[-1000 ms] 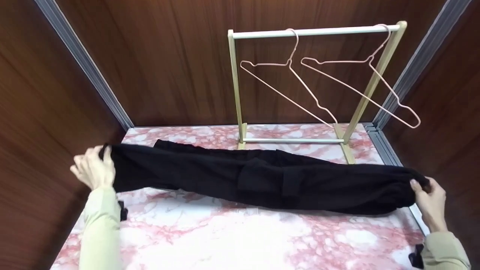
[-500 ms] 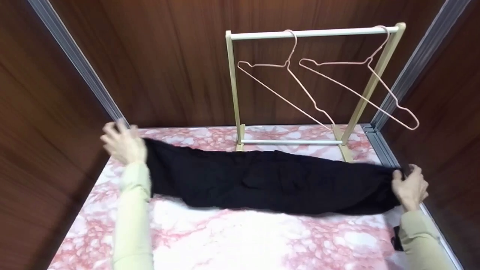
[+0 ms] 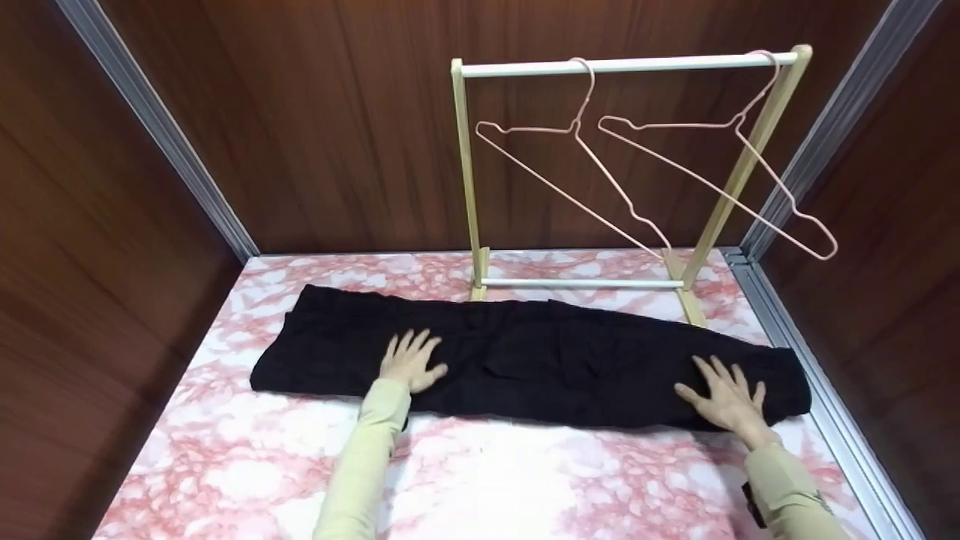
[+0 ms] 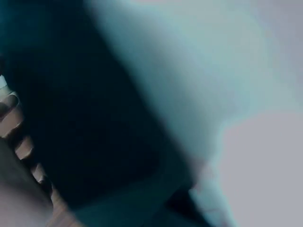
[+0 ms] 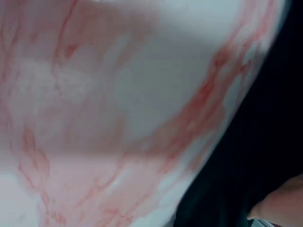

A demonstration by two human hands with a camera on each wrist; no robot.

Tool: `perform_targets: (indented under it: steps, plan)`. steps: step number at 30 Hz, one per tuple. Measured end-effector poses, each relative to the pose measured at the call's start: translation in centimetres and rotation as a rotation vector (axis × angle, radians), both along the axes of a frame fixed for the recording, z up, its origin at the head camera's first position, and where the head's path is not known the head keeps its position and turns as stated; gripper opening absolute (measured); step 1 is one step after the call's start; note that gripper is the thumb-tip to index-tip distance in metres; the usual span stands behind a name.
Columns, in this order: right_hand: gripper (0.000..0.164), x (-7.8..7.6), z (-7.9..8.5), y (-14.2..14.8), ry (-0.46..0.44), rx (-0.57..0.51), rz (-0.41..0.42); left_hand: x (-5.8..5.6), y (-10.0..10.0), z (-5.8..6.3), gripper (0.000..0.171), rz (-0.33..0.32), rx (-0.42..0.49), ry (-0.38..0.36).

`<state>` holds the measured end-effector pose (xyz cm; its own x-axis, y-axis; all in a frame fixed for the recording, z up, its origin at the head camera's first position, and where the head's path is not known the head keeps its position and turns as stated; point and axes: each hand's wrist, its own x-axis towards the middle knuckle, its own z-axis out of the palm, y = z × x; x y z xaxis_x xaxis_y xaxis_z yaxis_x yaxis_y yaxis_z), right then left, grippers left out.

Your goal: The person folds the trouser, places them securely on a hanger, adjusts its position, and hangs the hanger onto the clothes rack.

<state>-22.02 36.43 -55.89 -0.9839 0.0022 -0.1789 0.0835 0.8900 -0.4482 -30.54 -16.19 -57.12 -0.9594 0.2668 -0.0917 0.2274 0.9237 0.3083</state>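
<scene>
Black trousers (image 3: 525, 367), folded lengthwise, lie spread across the table from left to right. My left hand (image 3: 411, 364) is over their left half, palm down with the fingers spread and straight. Near the right end, my right hand (image 3: 726, 394) rests on the cloth with its fingers spread out. In the left wrist view the black cloth (image 4: 94, 118) fills the left side, blurred, with the fingers (image 4: 23, 146) at the edge. The right wrist view shows the cloth (image 5: 255, 137) at right and part of the hand (image 5: 284, 201) low in the corner.
Behind the trousers stands a small clothes rack (image 3: 469, 180) with a white top rail. From it hang two pink wire hangers, one on the left (image 3: 576, 131) and one on the right (image 3: 739, 124). Brown wood-look panels (image 3: 352, 135) enclose the pink marbled table (image 3: 480, 480).
Both hands have let go of the trousers' ends. The left hand has moved right and inward, the right hand left and inward; the cloth now lies flat.
</scene>
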Motion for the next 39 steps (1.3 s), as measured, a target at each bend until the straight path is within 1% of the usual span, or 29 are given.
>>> perform_targets:
  steps: [2, 4, 6, 8, 12, 14, 16, 18, 20, 22, 24, 25, 26, 29, 32, 34, 36, 39]
  plan:
    - [0.089, 0.0, -0.2, -0.3, -0.036, -0.009, 0.012, 0.3, -0.1, -0.7, 0.067, 0.049, -0.032, -0.067]
    - [0.088, -0.1, -0.4, -0.4, -0.051, -0.009, 0.026, 0.6, -0.3, -0.9, 0.070, 0.085, -0.052, -0.096]
    - [0.087, -0.1, -0.6, -0.5, -0.051, 0.000, 0.044, 0.9, -0.6, -0.7, 0.069, 0.107, -0.066, -0.089]
    - [0.085, 0.0, -0.8, -0.7, -0.039, 0.010, 0.062, 1.4, -0.9, -0.3, 0.065, 0.123, -0.083, -0.081]
    - [0.081, 0.0, -0.8, -1.0, -0.002, 0.030, 0.109, 2.7, -1.7, 0.7, 0.047, 0.149, -0.131, -0.043]
    - [0.079, 0.1, -0.6, -1.2, 0.016, 0.051, 0.136, 3.3, -2.2, 1.1, 0.041, 0.140, -0.175, -0.006]
    - [0.077, 0.1, -0.3, -1.3, 0.042, 0.093, 0.164, 3.9, -2.8, 1.1, 0.039, 0.118, -0.217, 0.041]
    - [0.070, -0.1, 0.2, -1.5, 0.092, 0.137, 0.169, 4.3, -3.3, 1.0, 0.040, 0.078, -0.262, 0.114]
    - [0.059, -0.5, 0.6, -1.6, 0.183, 0.173, 0.158, 4.3, -3.8, 0.5, 0.037, 0.030, -0.279, 0.220]
    - [0.047, -1.0, 0.8, -1.9, 0.289, 0.182, 0.141, 4.1, -4.3, -0.1, 0.031, -0.023, -0.289, 0.333]
    - [0.040, -1.6, 0.7, -2.2, 0.374, 0.187, 0.146, 3.9, -4.9, -0.8, 0.025, -0.068, -0.283, 0.429]
    - [0.039, -1.9, 0.6, -2.2, 0.401, 0.194, 0.155, 3.9, -5.1, -1.1, 0.022, -0.087, -0.281, 0.462]
    - [0.040, -2.2, 0.4, -2.2, 0.418, 0.204, 0.169, 3.8, -5.3, -1.3, 0.020, -0.102, -0.282, 0.483]
    - [0.044, -3.0, -0.2, -2.2, 0.436, 0.242, 0.191, 3.8, -5.7, -1.5, 0.013, -0.131, -0.294, 0.505]
    - [0.045, -3.6, -0.8, -2.1, 0.452, 0.291, 0.172, 3.6, -5.9, -1.4, 0.006, -0.159, -0.325, 0.512]
    - [0.045, -3.8, -1.1, -2.1, 0.454, 0.322, 0.153, 3.5, -6.0, -1.4, 0.008, -0.178, -0.349, 0.518]
    - [0.042, -4.1, -1.3, -2.2, 0.446, 0.349, 0.138, 3.3, -6.0, -1.4, 0.010, -0.197, -0.371, 0.534]
    - [0.028, -4.3, -1.3, -2.2, 0.443, 0.363, 0.136, 3.1, -6.1, -1.5, 0.011, -0.224, -0.408, 0.567]
